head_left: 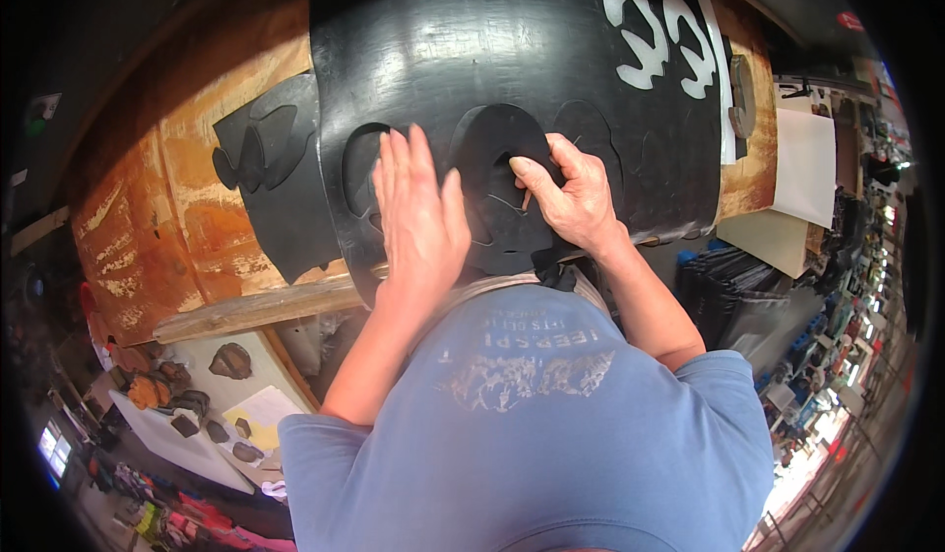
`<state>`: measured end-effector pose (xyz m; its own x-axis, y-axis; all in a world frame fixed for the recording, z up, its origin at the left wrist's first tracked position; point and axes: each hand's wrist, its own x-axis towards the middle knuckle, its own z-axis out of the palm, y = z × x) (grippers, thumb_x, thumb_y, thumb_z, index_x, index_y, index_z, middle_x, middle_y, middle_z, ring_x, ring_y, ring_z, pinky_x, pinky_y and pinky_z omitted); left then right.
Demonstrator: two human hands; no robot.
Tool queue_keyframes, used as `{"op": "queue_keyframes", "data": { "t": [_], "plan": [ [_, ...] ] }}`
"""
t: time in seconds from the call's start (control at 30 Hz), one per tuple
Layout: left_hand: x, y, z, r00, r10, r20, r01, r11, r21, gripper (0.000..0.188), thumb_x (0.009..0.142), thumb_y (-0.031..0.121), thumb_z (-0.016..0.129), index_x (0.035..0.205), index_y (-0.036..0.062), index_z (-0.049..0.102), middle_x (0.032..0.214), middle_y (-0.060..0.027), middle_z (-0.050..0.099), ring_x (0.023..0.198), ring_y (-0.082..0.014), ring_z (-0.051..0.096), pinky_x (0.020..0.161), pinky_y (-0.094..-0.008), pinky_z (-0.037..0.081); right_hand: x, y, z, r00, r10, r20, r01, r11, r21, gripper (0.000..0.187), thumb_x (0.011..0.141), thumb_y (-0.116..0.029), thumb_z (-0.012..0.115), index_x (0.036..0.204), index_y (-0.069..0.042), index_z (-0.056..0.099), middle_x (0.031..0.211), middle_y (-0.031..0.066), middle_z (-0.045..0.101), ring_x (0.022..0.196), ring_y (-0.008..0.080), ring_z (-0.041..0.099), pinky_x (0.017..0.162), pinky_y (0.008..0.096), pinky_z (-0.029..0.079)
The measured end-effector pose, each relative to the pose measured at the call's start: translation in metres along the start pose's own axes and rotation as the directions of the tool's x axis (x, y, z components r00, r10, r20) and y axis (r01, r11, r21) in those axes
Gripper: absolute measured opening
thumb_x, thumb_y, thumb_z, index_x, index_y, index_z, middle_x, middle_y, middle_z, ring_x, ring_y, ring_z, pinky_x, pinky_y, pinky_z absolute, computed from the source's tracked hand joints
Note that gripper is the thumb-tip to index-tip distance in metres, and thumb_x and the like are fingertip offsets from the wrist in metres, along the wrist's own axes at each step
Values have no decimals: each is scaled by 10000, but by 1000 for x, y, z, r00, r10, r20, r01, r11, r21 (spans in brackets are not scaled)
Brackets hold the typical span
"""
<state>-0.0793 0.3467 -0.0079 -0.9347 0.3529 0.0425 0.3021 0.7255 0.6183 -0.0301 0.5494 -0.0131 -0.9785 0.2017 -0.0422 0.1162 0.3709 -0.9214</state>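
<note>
A large glossy black sheet [423, 35] lies over the wooden table, with several curved outlines and openings cut in its near part. My left hand [418, 202] is open, its fingers straight and held close together, over the sheet beside a rounded cut opening [360, 173]. In my right hand [579, 190] the thumb and fingers close on the right side of a dark, horseshoe-shaped cut piece [497, 130]. Part of its edge is hidden by the fingers. Another curved outline [591, 124] shows in the sheet just beyond the right hand.
Loose black offcuts [281, 158] lie left on the worn wooden tabletop [148, 217]. White curved shapes [635, 30] are at the sheet's far right. A wooden strip [256, 306] runs along the near left edge. Folded black material [733, 281] is stacked below right; a cluttered side surface [221, 394] stands lower left.
</note>
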Motion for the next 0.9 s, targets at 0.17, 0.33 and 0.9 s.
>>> {"op": "queue_keyframes", "data": {
  "t": [0.17,0.33,0.9],
  "plan": [
    [13,2,-7,908,-418,-16,188,442,-877,402,1090,56,602,1482,-7,541,1467,-176,600,1389,-224,564,1160,-354,461,-8,15,3,990,-135,-35,137,988,74,198,946,-113,818,1039,19,704,750,119,691,615,175,669,561,320,503],
    [8,-7,-28,824,-443,353,279,-225,-934,467,1062,109,673,1489,11,512,1331,-134,676,1212,-226,660,1063,-412,552,-10,21,-1,969,-233,-82,231,973,-24,215,902,-70,837,1023,41,699,798,140,695,649,247,683,592,357,530],
    [19,3,-8,869,-86,486,489,17,-872,488,1017,41,710,1469,24,527,1358,-103,678,1234,-170,656,1070,-355,525,-1,9,0,882,-427,-202,401,903,-155,546,858,-139,886,1344,19,693,1185,176,724,977,290,726,842,385,592]
  ]
}}
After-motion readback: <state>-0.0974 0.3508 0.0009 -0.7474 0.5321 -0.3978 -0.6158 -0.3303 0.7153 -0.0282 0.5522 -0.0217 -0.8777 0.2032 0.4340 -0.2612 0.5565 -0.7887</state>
